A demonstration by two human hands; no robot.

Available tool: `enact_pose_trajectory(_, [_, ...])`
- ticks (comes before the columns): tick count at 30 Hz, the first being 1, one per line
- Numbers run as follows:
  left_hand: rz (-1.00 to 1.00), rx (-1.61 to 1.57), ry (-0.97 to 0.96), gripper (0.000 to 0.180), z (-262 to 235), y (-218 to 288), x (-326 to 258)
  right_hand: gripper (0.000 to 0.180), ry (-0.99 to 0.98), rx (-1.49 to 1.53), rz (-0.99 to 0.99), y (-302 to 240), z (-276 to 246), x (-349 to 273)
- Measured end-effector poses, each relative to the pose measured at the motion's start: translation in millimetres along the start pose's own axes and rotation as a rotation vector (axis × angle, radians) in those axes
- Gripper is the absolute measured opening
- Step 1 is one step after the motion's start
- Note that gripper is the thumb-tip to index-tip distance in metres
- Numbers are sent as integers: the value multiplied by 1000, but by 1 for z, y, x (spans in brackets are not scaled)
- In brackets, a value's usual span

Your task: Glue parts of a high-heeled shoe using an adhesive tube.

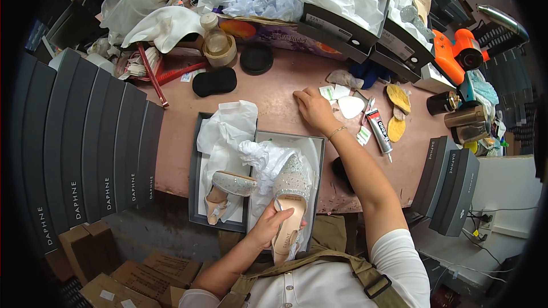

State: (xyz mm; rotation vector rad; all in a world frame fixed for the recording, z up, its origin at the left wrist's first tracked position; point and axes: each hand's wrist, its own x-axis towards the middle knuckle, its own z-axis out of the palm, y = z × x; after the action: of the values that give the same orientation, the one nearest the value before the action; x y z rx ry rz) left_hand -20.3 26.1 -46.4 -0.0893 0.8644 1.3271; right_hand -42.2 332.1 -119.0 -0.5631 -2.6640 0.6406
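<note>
My left hand (269,226) grips a silver glitter pointed-toe shoe (291,178) by its middle, thumb over the beige insole. The shoe lies over white tissue paper (265,162) and the right half of a dark grey shoe box (321,159). Its matching shoe (235,183) rests on its side in the box's left half, beside more tissue (228,128). Farther off, my right hand (315,111) is down at the tabletop, left of small white-and-green packets (327,92). Its fingers are curled together; whatever they pinch, if anything, is hidden.
Stacked dark shoe boxes (85,148) wall the left side; more (448,185) stand at right. A glue tube (379,131), yellow sponges (398,100), a black round tin (257,59) and an orange heat gun (454,54) lie around the pink table (268,100). Open shoe boxes (337,28) line the back.
</note>
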Motion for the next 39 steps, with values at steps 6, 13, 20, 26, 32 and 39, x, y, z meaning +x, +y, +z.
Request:
enact_pose_trajectory(6, [81, 26, 66, 32, 6, -6, -2, 22, 70, 982, 521, -18, -48, -7])
enact_pose_trajectory(13, [118, 69, 84, 41, 19, -9, -7, 23, -34, 1801, 600, -52, -98, -70])
enact_pose_trajectory(20, [191, 234, 79, 55, 27, -3, -20, 24, -34, 1707, 477, -81, -123, -108])
enact_pose_trajectory(26, [171, 341, 59, 62, 27, 10, -33, 27, 14, 1535, 446, -99, -136, -135])
enact_pose_trajectory(32, [137, 266, 67, 64, 29, 8, -33, 36, 19, 1813, 620, -107, -138, -144])
enact_pose_trajectory(39, [78, 179, 79, 65, 32, 5, -32, 39, 29, 1983, 723, -104, -132, -149])
